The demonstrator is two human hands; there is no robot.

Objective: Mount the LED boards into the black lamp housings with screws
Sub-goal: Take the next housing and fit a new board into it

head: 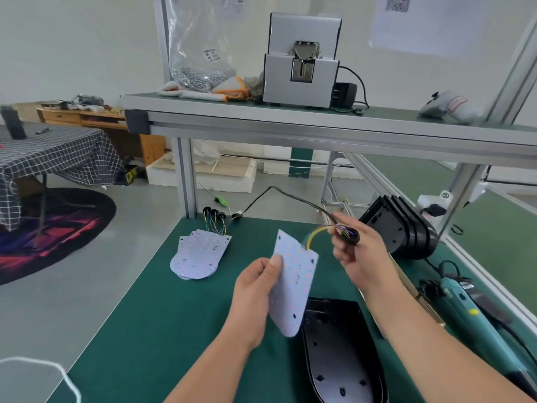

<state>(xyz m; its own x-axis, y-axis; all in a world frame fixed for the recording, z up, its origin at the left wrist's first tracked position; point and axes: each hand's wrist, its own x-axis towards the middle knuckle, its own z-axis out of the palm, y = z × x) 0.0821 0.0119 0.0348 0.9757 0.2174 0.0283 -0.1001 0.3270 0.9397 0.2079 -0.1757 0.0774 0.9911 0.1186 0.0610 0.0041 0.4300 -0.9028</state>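
Left hand pinching an LED board near the black housing at 5 o'clock, right hand gripping its grommet, a tug could tear the wires.

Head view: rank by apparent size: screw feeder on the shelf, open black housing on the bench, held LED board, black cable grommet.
1-2. black housing and screw feeder: near tie; the housing is nearer and cut by the frame edge, so unranked.
3. LED board, held.
4. cable grommet, smallest.
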